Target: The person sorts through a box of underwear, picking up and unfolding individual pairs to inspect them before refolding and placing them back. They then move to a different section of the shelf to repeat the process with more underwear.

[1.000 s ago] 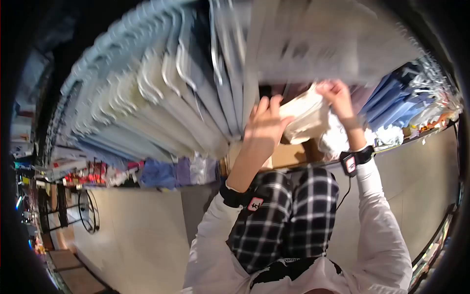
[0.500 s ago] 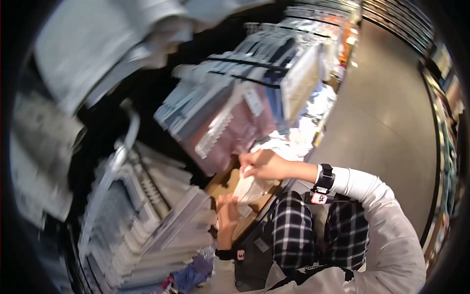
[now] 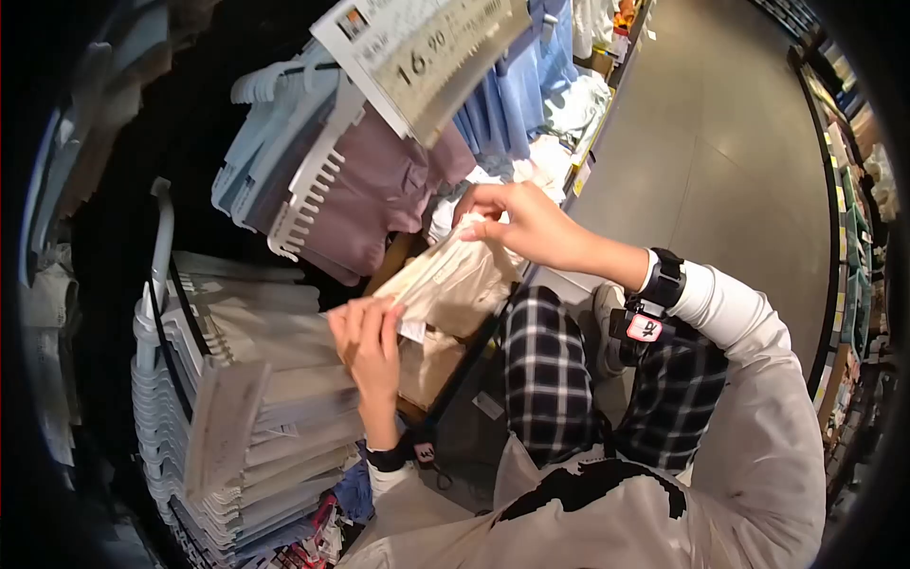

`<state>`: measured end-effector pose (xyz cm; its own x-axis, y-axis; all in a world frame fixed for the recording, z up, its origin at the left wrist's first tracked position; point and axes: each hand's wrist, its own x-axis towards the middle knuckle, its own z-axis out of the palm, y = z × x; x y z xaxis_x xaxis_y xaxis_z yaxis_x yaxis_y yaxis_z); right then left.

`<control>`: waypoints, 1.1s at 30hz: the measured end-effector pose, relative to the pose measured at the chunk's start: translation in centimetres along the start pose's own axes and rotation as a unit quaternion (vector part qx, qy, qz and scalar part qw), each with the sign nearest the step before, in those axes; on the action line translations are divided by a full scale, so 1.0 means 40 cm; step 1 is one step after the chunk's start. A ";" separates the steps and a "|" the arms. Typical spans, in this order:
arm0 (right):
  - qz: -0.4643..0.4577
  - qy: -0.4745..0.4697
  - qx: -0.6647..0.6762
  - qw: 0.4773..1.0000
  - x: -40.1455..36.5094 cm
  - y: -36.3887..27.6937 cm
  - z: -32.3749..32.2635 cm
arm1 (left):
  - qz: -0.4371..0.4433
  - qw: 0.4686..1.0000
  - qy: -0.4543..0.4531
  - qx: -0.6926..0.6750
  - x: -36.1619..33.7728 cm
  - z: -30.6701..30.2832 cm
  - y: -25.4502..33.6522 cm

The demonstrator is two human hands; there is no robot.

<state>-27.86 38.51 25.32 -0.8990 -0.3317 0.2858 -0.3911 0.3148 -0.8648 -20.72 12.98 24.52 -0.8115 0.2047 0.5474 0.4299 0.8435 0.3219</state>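
A cream garment (image 3: 466, 289) with a long, band-like edge is stretched between my two hands. My left hand (image 3: 370, 349) pinches its near left end, next to a small white tag (image 3: 413, 330). My right hand (image 3: 523, 223) grips the far end between thumb and fingers. The garment hangs over a low shelf, with another folded cream piece (image 3: 428, 372) lying beneath it. Just beyond, a mauve garment (image 3: 365, 194) hangs from a white toothed hanger (image 3: 308, 201). Which kind of clothing I hold cannot be made out for certain.
Pale garments on stacked hangers (image 3: 275, 427) stand at left. A price sign (image 3: 427, 57) reading 16.90 juts out above, before blue garments (image 3: 517, 95). The grey aisle floor (image 3: 701, 142) runs along the right, bordered by another shelf (image 3: 839, 284). Plaid-covered knees (image 3: 550, 379) are close by.
My hands have moved farther apart, and the cream garment is now drawn out straight between them. The view has shifted, bringing the price sign and the mauve garment nearer.
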 end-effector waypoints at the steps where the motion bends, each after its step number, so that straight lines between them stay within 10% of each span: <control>1: 0.013 -0.007 0.019 1.000 -0.006 -0.004 -0.005 | -0.007 1.000 -0.015 -0.011 0.015 -0.007 0.012; 31: 0.065 0.131 -0.054 0.988 -0.216 -0.026 -0.112 | 0.173 0.982 0.032 -0.071 0.116 0.030 0.164; 33: 0.061 0.141 -0.063 0.986 -0.311 -0.031 -0.062 | 0.060 0.986 -0.023 -0.151 0.021 0.029 0.180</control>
<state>-16.69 44.44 23.86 -0.9528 -0.0302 0.3020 -0.2826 0.4515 -0.8463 -18.76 19.80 26.42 -0.7622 0.3225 0.5613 0.6161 0.6273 0.4763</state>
